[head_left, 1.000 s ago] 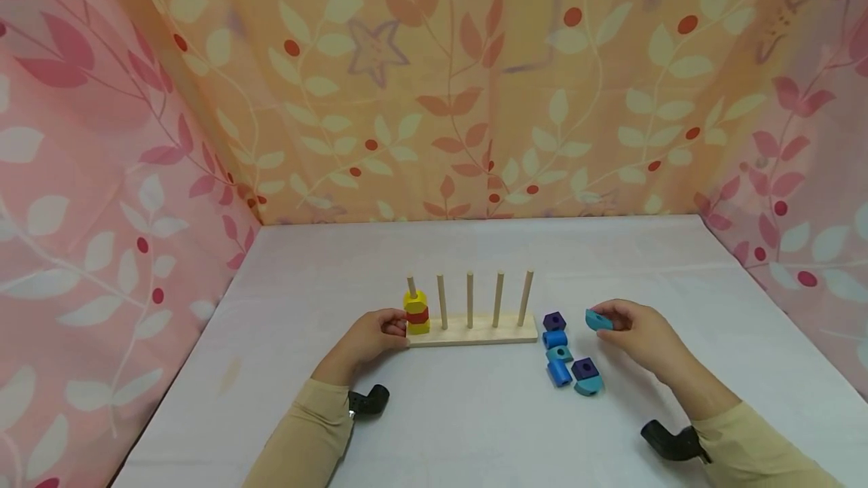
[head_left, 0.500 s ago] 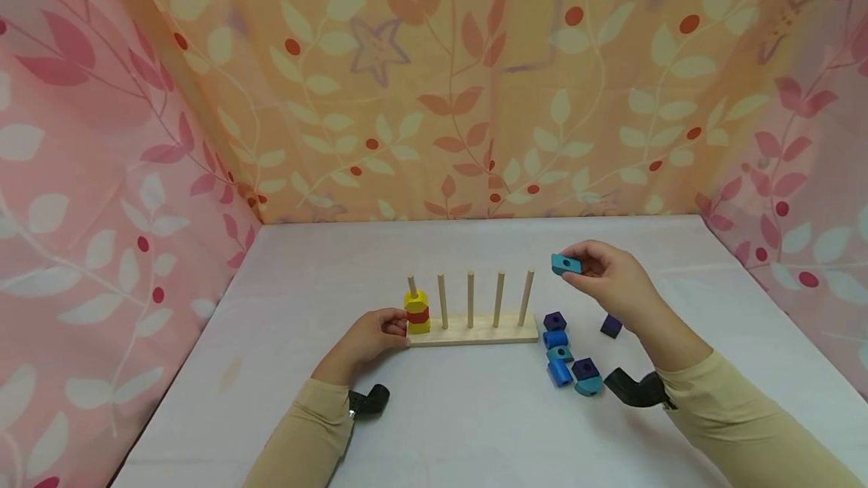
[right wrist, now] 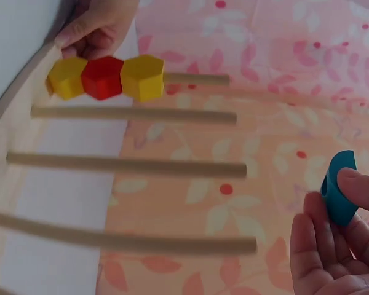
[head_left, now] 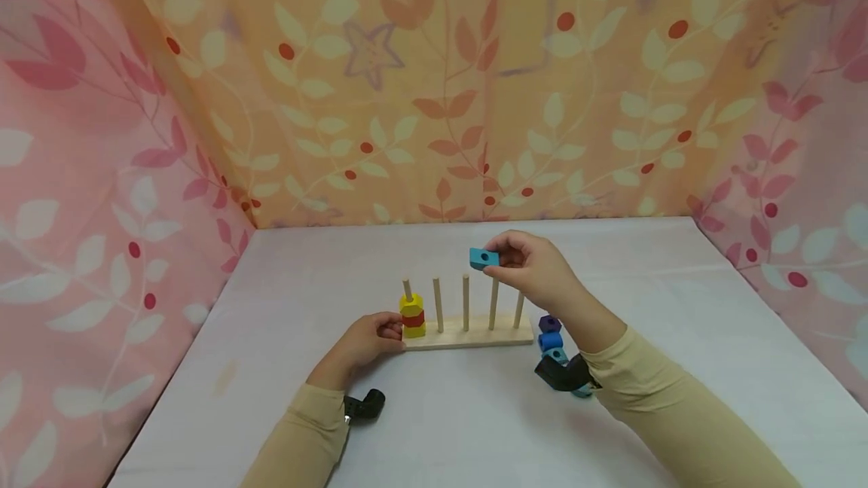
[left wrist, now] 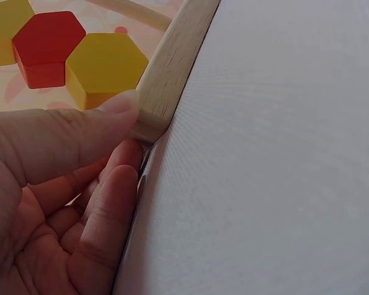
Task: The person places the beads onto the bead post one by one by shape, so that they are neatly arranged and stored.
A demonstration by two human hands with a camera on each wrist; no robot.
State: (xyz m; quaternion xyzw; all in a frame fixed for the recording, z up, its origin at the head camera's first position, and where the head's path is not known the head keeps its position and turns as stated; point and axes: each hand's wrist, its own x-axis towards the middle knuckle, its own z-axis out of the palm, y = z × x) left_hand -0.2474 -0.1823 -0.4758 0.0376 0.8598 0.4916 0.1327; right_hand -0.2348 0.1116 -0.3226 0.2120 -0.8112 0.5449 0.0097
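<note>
My right hand (head_left: 539,269) pinches a teal half-round block (head_left: 477,260) with a hole through it, held above the pegs of a wooden peg stand (head_left: 468,338). In the right wrist view, the thumb lies on one face of the teal block (right wrist: 341,206). At the stand's left end, my left hand (head_left: 366,339) grips the base, thumb against its end in the left wrist view. The leftmost peg carries a red hexagonal block (head_left: 413,319) between two yellow hexagonal blocks (left wrist: 107,64). The other pegs are bare.
Right of the stand lie a purple block (head_left: 549,324), a blue cylinder (head_left: 551,340) and another teal block (head_left: 554,354). The right wrist's black camera (head_left: 564,373) and forearm cover other blocks. A patterned cloth (head_left: 312,134) stands behind the white table (head_left: 325,269).
My right hand has lifted the teal block from the table's right side and carried it left over the pegs. A purple block behind it is now hidden by the arm. The left hand stays put.
</note>
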